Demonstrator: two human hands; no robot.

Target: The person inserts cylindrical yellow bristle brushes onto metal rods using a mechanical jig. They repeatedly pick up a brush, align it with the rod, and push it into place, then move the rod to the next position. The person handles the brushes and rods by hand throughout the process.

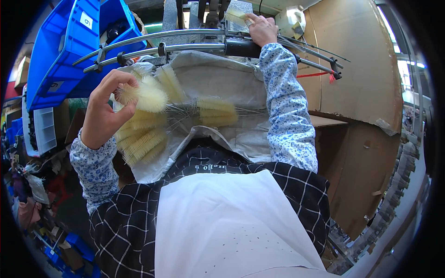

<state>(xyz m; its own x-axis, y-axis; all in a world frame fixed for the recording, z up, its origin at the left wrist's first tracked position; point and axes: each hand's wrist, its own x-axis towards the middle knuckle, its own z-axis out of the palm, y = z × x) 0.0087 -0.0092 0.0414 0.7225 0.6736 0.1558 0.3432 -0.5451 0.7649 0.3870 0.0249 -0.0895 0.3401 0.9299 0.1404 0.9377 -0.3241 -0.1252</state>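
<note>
I've got my left hand (99,116) pinching one fluffy brush (141,96) above the sack (232,83), my right hand (262,28) pressing another brush (235,16) at the machine (204,14), plenty of brushes (139,141) left.

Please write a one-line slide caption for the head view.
Left hand holds a pale bristle brush; right hand presses another brush at the machine.

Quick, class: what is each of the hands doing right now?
Left hand: closed on a fluffy cream brush.
Right hand: closed on another cream brush at the machine.
</note>
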